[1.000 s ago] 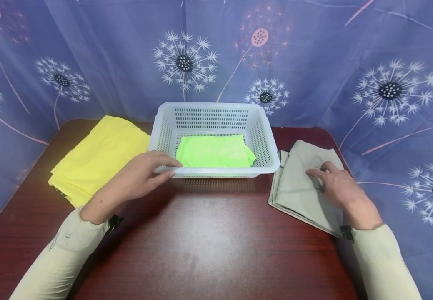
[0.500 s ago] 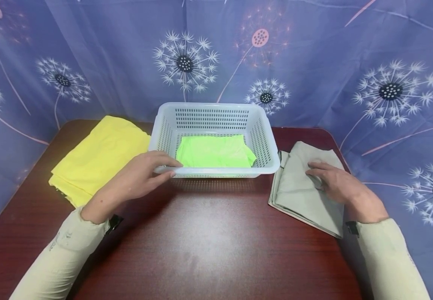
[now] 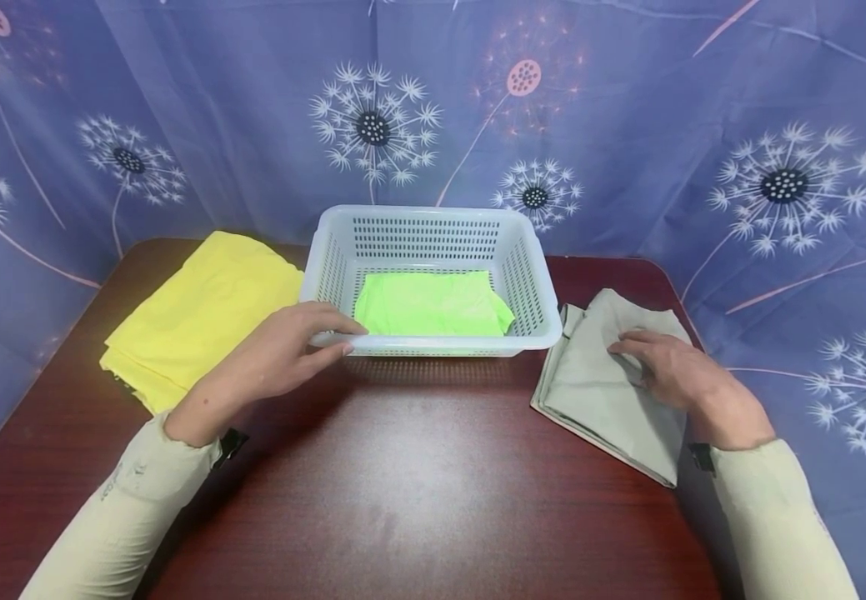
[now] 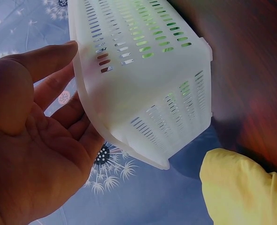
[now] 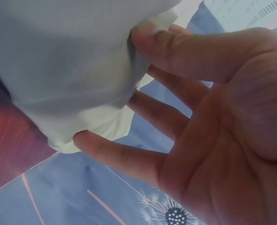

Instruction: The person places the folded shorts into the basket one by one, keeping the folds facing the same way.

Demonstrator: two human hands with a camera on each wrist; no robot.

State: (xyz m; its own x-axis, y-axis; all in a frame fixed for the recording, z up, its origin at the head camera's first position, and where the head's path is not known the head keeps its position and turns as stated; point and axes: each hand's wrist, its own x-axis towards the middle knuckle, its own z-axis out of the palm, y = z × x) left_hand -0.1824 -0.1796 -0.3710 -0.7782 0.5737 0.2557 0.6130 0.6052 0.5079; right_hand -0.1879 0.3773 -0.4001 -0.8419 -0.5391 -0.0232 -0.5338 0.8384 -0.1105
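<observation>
Your left hand [image 3: 275, 350] pinches the basket [image 3: 440, 342] by its rim, presumably steadying it; your right hand [image 3: 676, 371], half spread, pinches the grey cloth [image 3: 601, 400].

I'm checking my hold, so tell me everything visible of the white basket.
The white basket is rectangular, open-topped, apparently translucent plastic, with slotted walls and a smooth rim. It stands upright on the table, a green cloth lying inside. The left hand grips its rim at the near left corner.
</observation>
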